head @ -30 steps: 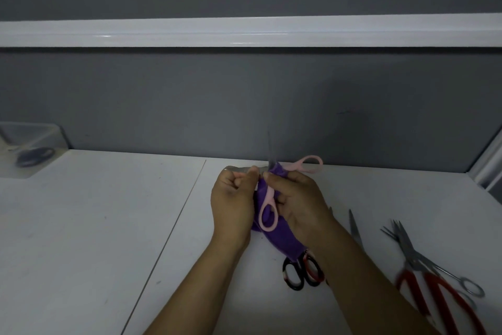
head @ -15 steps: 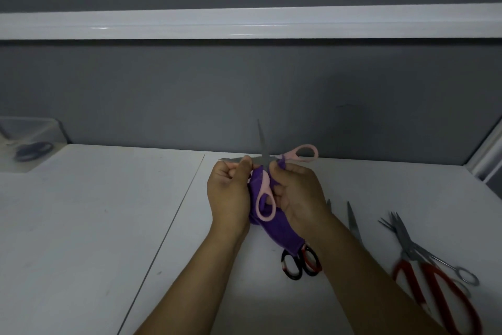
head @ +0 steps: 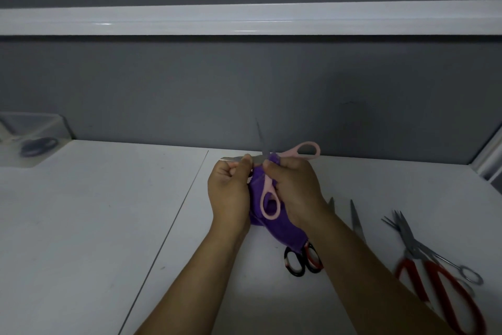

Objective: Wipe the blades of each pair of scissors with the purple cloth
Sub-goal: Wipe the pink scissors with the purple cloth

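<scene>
Dim room — grey wall [head: 163, 84], white rail [head: 244, 20], white table [head: 81, 226].

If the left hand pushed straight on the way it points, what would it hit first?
Probably the grey wall behind the table: the left hand points toward it. The upright blade of the pink scissors stands close beside that line; depth unclear.

Bare left hand [head: 229, 189] and right hand [head: 297, 189], forearms [head: 197, 277] apparently bare too.
</scene>
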